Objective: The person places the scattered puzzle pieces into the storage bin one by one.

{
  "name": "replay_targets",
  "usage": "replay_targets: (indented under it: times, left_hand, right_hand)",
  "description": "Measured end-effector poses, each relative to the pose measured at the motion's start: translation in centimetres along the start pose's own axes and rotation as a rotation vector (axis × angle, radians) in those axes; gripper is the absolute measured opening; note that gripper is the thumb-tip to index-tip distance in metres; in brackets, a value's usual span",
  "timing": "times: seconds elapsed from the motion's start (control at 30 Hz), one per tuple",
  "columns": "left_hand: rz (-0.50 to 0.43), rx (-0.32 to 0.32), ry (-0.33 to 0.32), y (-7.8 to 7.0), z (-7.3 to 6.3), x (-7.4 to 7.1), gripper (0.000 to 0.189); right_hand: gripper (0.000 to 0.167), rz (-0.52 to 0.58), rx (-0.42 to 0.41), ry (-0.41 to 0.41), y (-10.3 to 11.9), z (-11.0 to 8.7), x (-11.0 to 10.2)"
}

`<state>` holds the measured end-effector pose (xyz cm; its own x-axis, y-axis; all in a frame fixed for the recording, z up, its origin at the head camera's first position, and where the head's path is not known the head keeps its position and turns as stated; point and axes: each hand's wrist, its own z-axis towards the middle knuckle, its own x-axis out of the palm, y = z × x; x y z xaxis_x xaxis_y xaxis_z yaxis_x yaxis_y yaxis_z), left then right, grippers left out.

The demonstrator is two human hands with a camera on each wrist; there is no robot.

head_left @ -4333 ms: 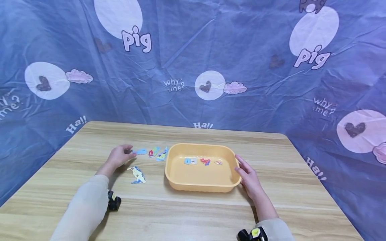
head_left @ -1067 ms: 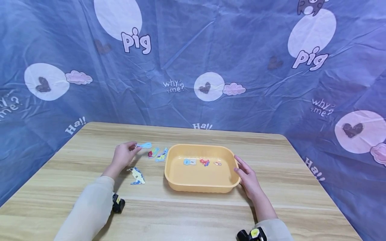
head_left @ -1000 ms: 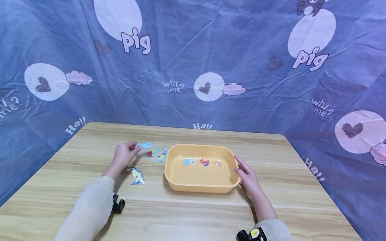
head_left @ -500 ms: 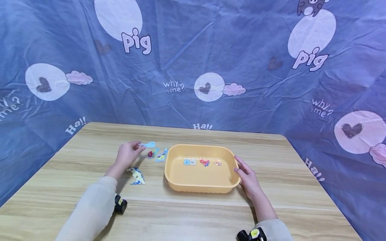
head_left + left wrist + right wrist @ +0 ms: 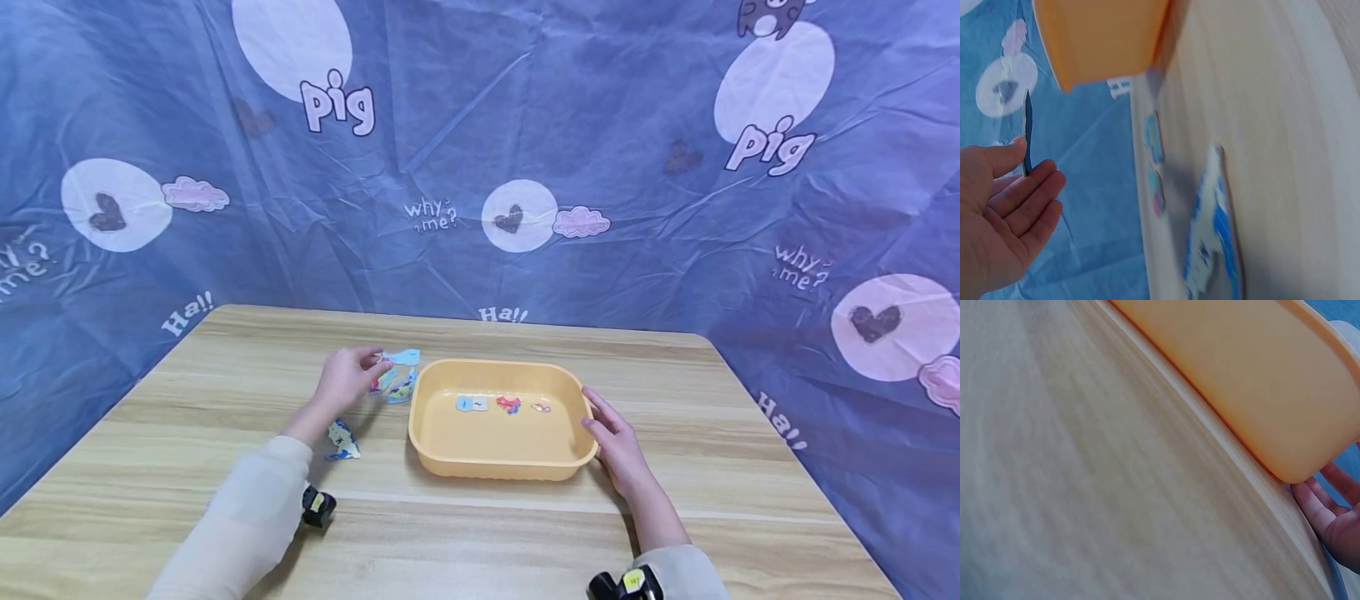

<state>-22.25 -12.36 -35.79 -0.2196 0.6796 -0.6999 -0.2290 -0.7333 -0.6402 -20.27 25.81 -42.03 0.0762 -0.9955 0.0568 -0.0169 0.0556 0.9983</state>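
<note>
Between thumb and fingers, my left hand (image 5: 347,379) pinches a flat light-blue puzzle piece (image 5: 406,357), held above the table left of the orange-yellow plastic basin (image 5: 495,469). In the left wrist view that piece (image 5: 1028,134) shows edge-on. Below the hand lie a multicoloured piece (image 5: 402,388) and a partly hidden red-and-green piece (image 5: 386,381). A white-and-blue piece (image 5: 345,442) lies nearer, partly behind the wrist. My right hand (image 5: 621,442) holds the basin's right side, thumb at the rim; the right wrist view shows its fingers (image 5: 1313,509) against the outer wall.
Inside the basin lie a blue-and-white piece (image 5: 472,403), a red piece (image 5: 509,405) and a small pale piece (image 5: 541,407). A wood-grain table (image 5: 480,542) bears everything. Behind it hangs a blue printed cloth (image 5: 450,125).
My left hand has lifted the light-blue piece and carried it right, over the other pieces towards the basin's far left corner. The right hand and basin have stayed put.
</note>
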Motion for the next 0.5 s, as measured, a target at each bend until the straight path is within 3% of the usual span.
replay_targets:
  times: [0.2,0.5]
  left_hand:
    - [0.011,0.063,-0.013,-1.7,0.0,0.4,0.034]
    - [-0.018,0.054,0.044,-3.9,0.0,1.3,0.035]
  right_hand:
    - [0.051,-0.003,-0.007,0.004,0.0,0.0,0.0]
    - [0.049,0.005,-0.131,0.046,-0.4,-0.3,-0.1]
